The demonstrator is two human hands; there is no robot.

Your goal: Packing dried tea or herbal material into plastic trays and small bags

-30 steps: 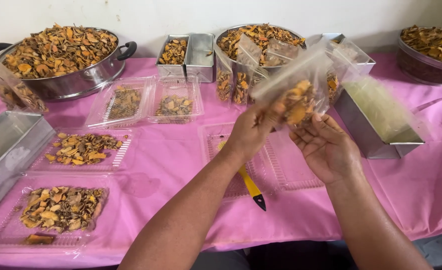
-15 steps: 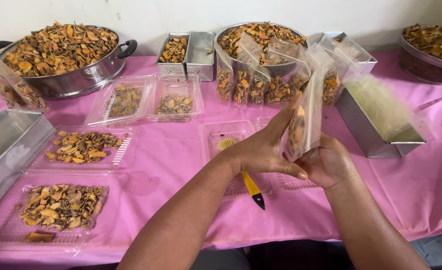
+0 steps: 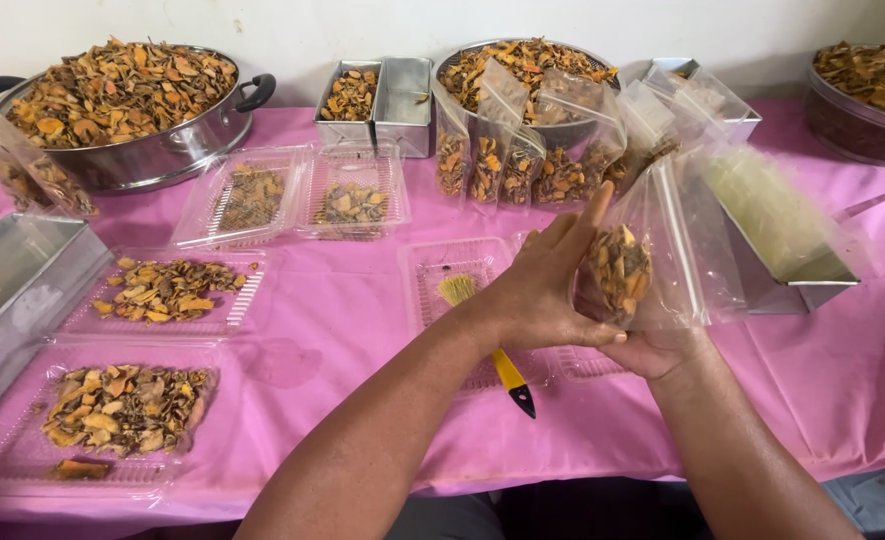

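The left hand (image 3: 543, 290) was wrapped around the near side of a clear plastic bag (image 3: 653, 250) partly filled with dried orange-brown slices (image 3: 618, 270), its grip pressed flat against the bag with the fingers (image 3: 588, 215) reaching up along the plastic. The right hand (image 3: 663, 350) sat underneath, cupping the bag's bottom; most of it was hidden behind the bag and the left hand, so its grip showed only as closed up against the base. The bag stood upright above the table (image 3: 363, 330), which was covered in a pink cloth, just over a clear plastic tray (image 3: 453, 265) holding a brush with a yellow handle (image 3: 493, 350). Behind the hands a row of filled bags (image 3: 503, 160) leaned against a large metal bowl (image 3: 523, 70) heaped with the same slices. To the left a wide metal pot (image 3: 133, 110) with dark handles was also piled high, and two small metal tins (image 3: 378, 95) stood between pot and bowl. Open clamshell trays (image 3: 293, 195) with small portions lay in front of the tins, and two more trays of slices (image 3: 153, 295) (image 3: 113, 410) lay nearer the left edge beside a long metal tin (image 3: 13, 290). Another metal tin (image 3: 793, 260) stood right of the bag, touching its plastic as far as could be told.
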